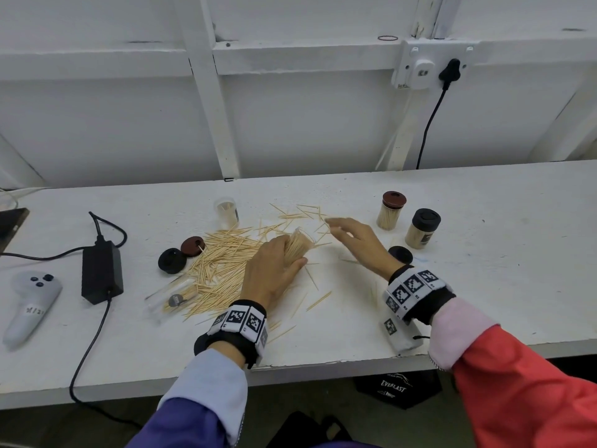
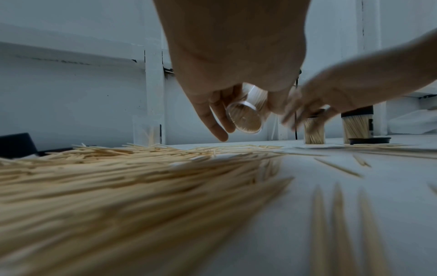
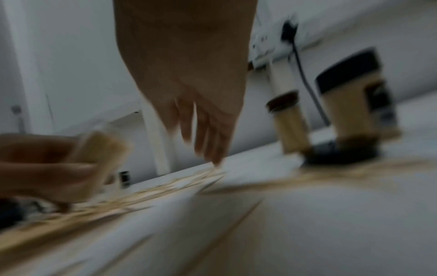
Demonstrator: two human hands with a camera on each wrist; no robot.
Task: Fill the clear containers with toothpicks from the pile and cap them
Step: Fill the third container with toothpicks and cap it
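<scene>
Left hand grips a clear container packed with toothpicks, tilted, mouth pointing away, held just above the table beside the toothpick pile. Right hand hovers past the container over scattered toothpicks, fingers spread and loose, holding nothing. Left palm hides the container's base from the head view. Right wrist view is heavily blurred; fingertips hard to make out.

Left sleeve: dark blue with pale blue cuff. Right sleeve: red, pink cuff. Black wristbands, white blocks printed with black square markers, possibly fabric.
</scene>
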